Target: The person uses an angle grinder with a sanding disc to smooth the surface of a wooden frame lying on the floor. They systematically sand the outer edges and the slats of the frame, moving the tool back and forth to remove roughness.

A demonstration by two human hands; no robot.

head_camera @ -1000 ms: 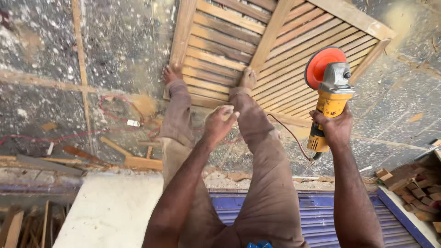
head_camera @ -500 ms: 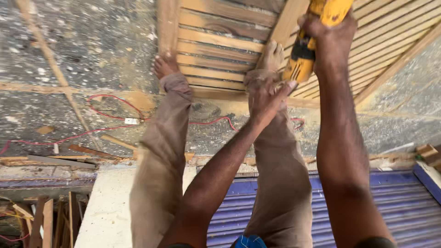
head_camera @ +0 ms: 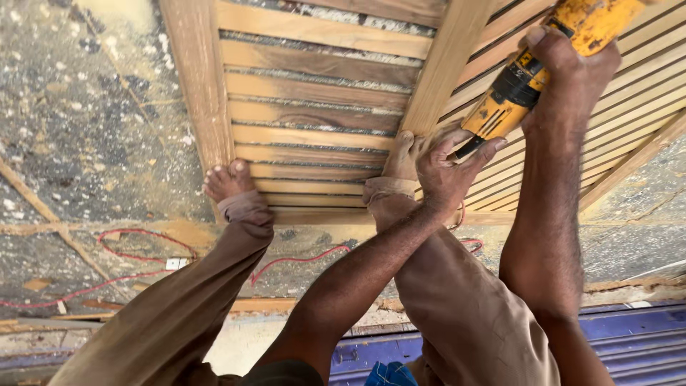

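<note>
**Figure: Grinder being held over a louvred shutter, seen from the head**

Largest first: the concrete floor [head_camera: 86, 129] is lying grey and speckled with dust and chips, bearing everything else; the wooden shutter [head_camera: 314, 107] is lying flat on it, slats running across between pale frame rails, and is being pinned by both bare feet, the left foot [head_camera: 227, 182] resting at its lower corner and the right foot [head_camera: 400, 161] resting on the central rail, a placing that seems meant to stop the panel shifting. A blue ribbed sheet [head_camera: 629, 336] is showing at the lower right edge, partly hidden by the legs. A red cable [head_camera: 143, 236] is looping over the floor below the shutter, apparently feeding the tool. The yellow grinder [head_camera: 543, 71] is hanging above the shutter's right half, its head cut off by the top edge, so the disc is not showing; a dark label band is circling its body, print too small to tell. The right hand [head_camera: 572, 78] is wrapping the body in a closed grip, carrying the weight; the left hand [head_camera: 446, 168] is cupping the tail end with fingers curled loosely, seemingly steadying it. No packages or signs are appearing.
</note>
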